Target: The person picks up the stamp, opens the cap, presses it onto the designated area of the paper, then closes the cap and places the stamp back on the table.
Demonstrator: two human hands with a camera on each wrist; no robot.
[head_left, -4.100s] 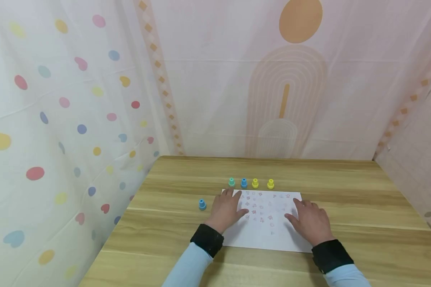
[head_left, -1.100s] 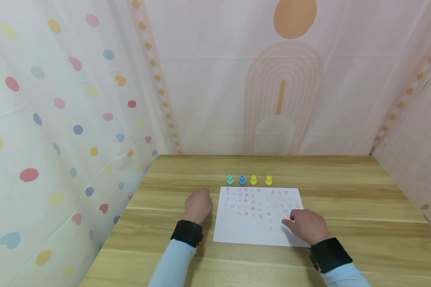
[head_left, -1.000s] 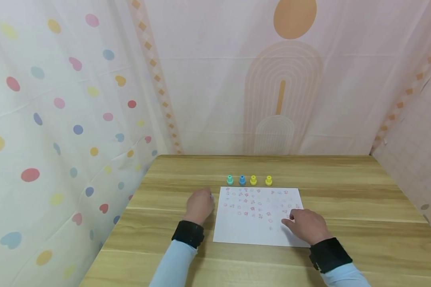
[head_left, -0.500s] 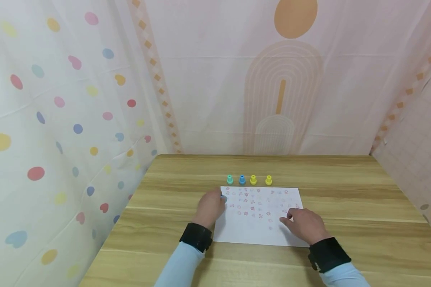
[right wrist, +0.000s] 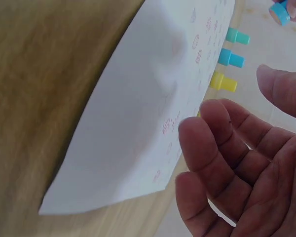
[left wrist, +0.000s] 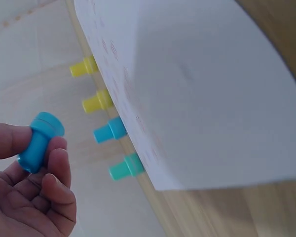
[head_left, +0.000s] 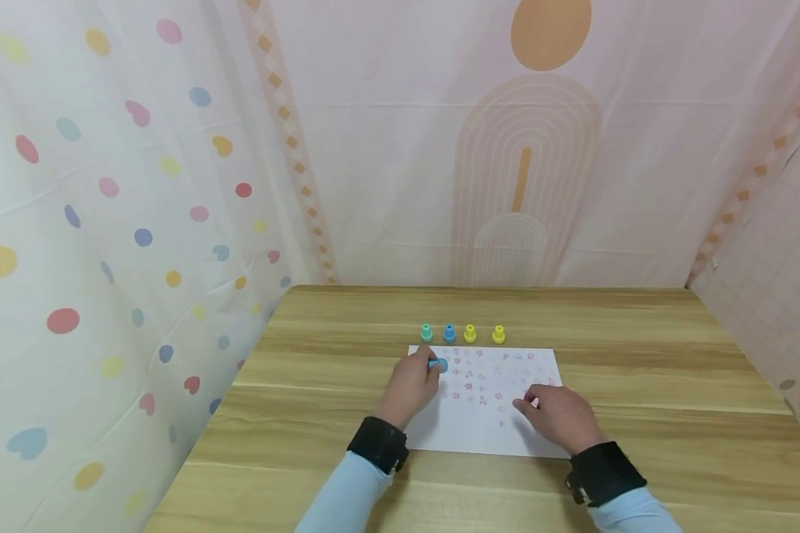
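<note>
Light-blue stamp [left wrist: 38, 143] was in the left hand [head_left: 410, 385], which pinched it between the thumb and the curled fingers. It was over the upper left part of the white paper [head_left: 467, 433], and it seemed lifted from the sheet, not pressed on it. Its long axis lay sideways, roughly along the far edge of the paper. The narrow end was among the fingers, and the wide end pointed to the person's right. From the right wrist, a pale orange face could be seen on this wide end, so it was not turned straight down to the paper.

The left hand was therefore the nearer one. The right hand [head_left: 563, 414] was well apart, over the right part of the sheet, with the fingers loosely bent and nothing between them; I cannot tell if it touched the paper.

Just beyond the far edge of the sheet, four stamps stood upright on the tabletop [head_left: 347, 326]: from the left, a green stamp [head_left: 427, 334], a darker blue stamp [head_left: 450, 334] and two yellow stamps [head_left: 470, 334]. Small reddish prints [head_left: 469, 386] were scattered in rows on the paper.
</note>
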